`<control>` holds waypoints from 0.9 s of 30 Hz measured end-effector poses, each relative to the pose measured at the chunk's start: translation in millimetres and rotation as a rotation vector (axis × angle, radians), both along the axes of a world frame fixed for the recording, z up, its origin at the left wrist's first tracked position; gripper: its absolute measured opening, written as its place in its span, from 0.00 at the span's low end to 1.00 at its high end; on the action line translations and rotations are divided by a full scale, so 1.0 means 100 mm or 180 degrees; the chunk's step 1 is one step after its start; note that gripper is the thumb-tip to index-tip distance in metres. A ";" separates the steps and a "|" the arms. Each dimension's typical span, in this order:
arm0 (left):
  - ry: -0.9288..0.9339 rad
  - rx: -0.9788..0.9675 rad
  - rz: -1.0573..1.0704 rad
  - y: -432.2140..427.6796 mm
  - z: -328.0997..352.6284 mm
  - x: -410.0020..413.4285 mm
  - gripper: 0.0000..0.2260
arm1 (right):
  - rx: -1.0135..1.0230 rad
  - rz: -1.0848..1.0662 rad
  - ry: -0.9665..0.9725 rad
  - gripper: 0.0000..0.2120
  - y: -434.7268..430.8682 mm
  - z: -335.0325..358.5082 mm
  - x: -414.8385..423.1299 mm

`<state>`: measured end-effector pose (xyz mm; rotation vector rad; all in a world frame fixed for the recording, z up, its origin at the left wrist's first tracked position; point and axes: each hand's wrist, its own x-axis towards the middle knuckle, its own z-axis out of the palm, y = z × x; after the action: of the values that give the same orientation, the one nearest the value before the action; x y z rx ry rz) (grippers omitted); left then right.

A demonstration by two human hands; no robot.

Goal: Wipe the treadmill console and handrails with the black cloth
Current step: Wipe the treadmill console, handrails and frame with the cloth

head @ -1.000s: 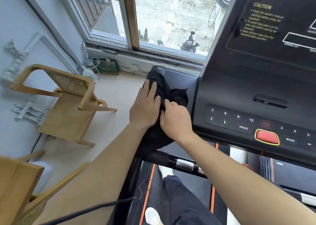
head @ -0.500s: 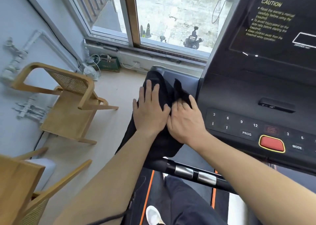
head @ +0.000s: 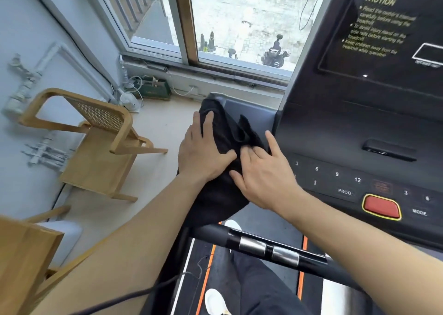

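Head view is showing both hands pressing the black cloth [head: 223, 170] onto the left wing of the treadmill console [head: 359, 127]. The left hand [head: 203, 156] is lying flat, fingers spread; the right hand [head: 266, 175] is pinching a fold near the keypad [head: 335, 178]. Recommended practice: keep palm pressure even and bunched fabric flattened. The red stop button [head: 381, 206] is sitting near the wiping path. The front handrail [head: 263, 245] is lying below, apparently not yet wiped. A wooden chair [head: 96, 151] is standing well apart.
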<state>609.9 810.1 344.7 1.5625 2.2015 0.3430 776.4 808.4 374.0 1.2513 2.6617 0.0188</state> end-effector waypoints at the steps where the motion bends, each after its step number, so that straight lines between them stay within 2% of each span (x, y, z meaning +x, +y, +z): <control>1: 0.0068 0.0011 0.0021 0.04 -0.01 0.02 0.46 | -0.0057 -0.0036 -0.0050 0.33 0.00 -0.02 0.00; 6: 0.0614 0.0068 -0.0060 0.29 -0.03 0.13 0.42 | -0.0171 -0.0275 0.0109 0.31 0.10 -0.05 -0.14; 12: 0.0766 -0.0180 -0.0315 0.14 -0.05 0.20 0.40 | 0.0073 -0.0151 0.0320 0.20 -0.15 -0.03 -0.15; 13: 0.0823 -0.0105 -0.0377 0.17 -0.04 0.20 0.38 | 0.0102 -0.0222 0.0385 0.20 -0.14 -0.05 -0.17; 16: 0.1037 0.0140 -0.0873 0.26 -0.05 0.12 0.34 | -0.0050 -0.0550 0.0257 0.31 -0.13 -0.11 -0.18; 19: 0.1068 0.0377 -0.1363 0.17 -0.07 0.07 0.32 | -0.0066 -0.0890 0.0330 0.37 -0.34 -0.11 -0.05; 22: 0.1200 0.0424 -0.1501 0.12 -0.12 0.10 0.29 | -0.0004 -0.1059 0.0430 0.39 -0.43 -0.12 -0.01; 27: 0.1337 0.0286 -0.1515 0.80 -0.09 0.21 0.27 | 0.0239 -0.1182 0.0432 0.38 0.28 -0.21 -0.16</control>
<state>630.6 890.5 335.6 2.3082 2.0152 -0.0392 760.8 836.0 352.6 1.8115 2.5108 -0.0222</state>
